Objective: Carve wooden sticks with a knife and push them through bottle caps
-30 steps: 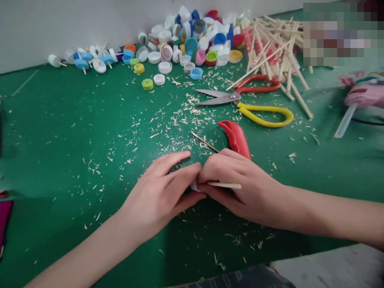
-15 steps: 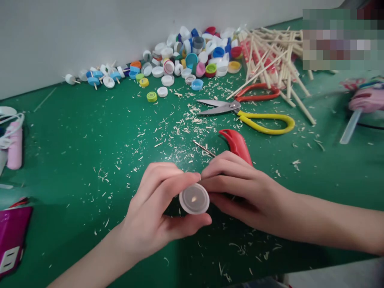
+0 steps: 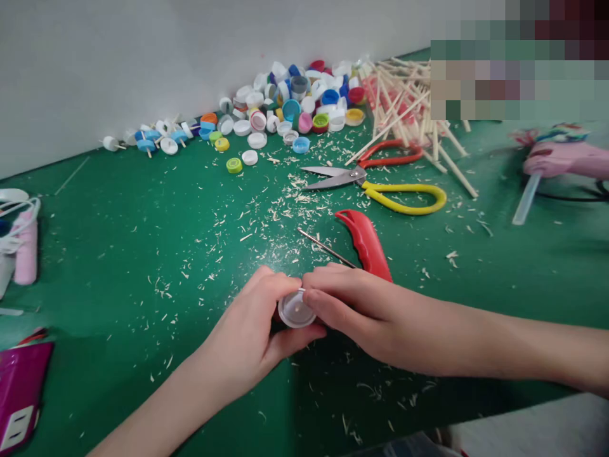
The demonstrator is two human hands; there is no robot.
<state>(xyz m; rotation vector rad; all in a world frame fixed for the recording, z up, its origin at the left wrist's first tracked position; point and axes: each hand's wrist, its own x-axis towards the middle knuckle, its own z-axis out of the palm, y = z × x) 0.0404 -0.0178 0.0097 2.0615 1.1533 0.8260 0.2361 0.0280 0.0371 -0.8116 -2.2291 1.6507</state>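
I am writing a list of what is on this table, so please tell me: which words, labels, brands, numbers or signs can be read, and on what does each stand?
No text can be read.
Held cap: no lettering shows.
Front green cap: marking on top, too small to read.
Purple object: dark marks on a white patch, no readable letters.

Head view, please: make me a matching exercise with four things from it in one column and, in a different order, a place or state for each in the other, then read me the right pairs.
Column one
1. Scissors
2. Translucent cap
3. Wooden sticks
4. Pink glue gun

Column two
A. Heaped beside the pile of bottle caps
B. At the right edge of the view
C. Between the left hand and the right hand
D. Blades apart, one handle yellow

Pairs: 1-D, 2-C, 3-A, 4-B
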